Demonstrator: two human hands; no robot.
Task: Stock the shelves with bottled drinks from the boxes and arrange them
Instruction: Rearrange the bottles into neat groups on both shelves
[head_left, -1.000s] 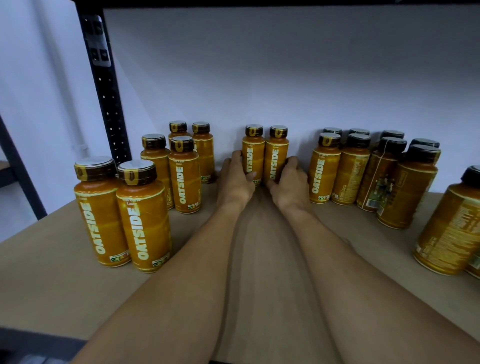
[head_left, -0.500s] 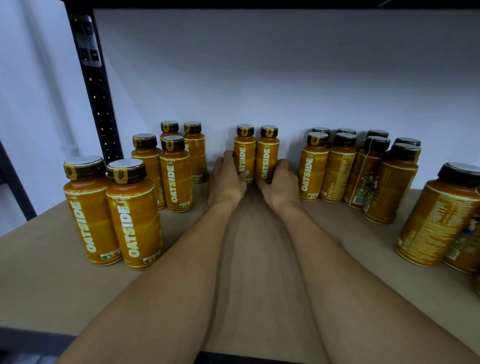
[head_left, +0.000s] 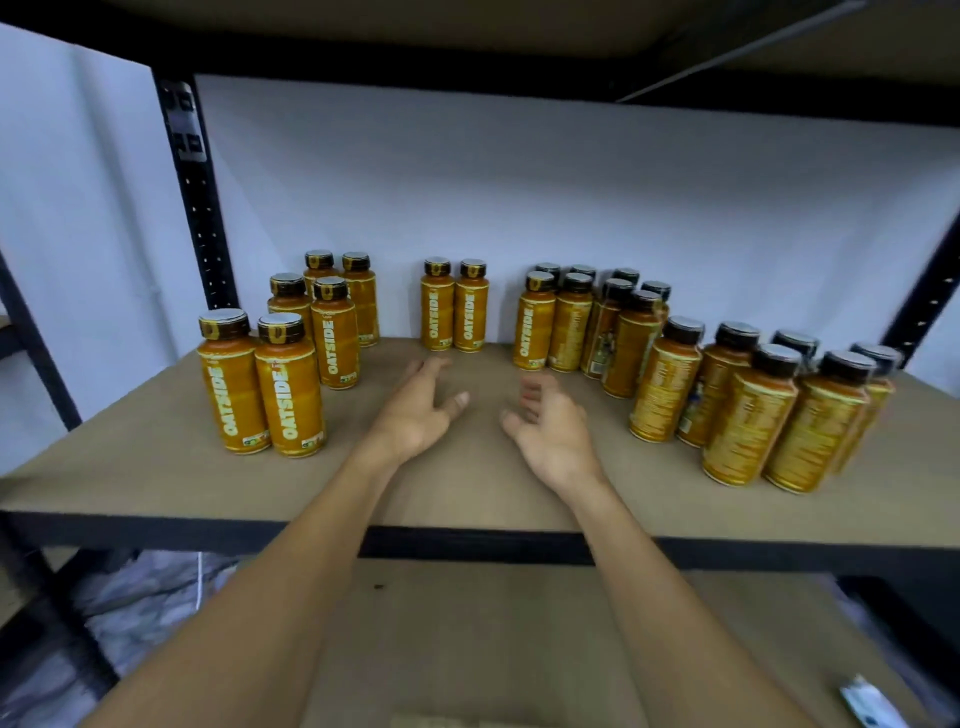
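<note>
Two orange Oatside bottles (head_left: 454, 309) with dark caps stand side by side, upright, at the back middle of the wooden shelf (head_left: 156, 467). My left hand (head_left: 418, 410) and my right hand (head_left: 548, 431) hover over the shelf in front of that pair, apart from it. Both hands hold nothing, with fingers loosely spread. Several more Oatside bottles (head_left: 288, 387) stand in pairs on the left. A larger cluster of bottles (head_left: 748, 410) fills the right side, reaching toward the front.
A black perforated upright (head_left: 195, 208) rises at the back left and another upright (head_left: 930, 291) at the right. The shelf's black front rail (head_left: 467, 545) runs across. A lower board (head_left: 467, 649) lies beneath, with crumpled plastic wrap (head_left: 145, 597) at lower left.
Both hands have let go of the middle pair of bottles and drawn back toward me. The view has pulled back, showing the shelf's front rail and the lower board.
</note>
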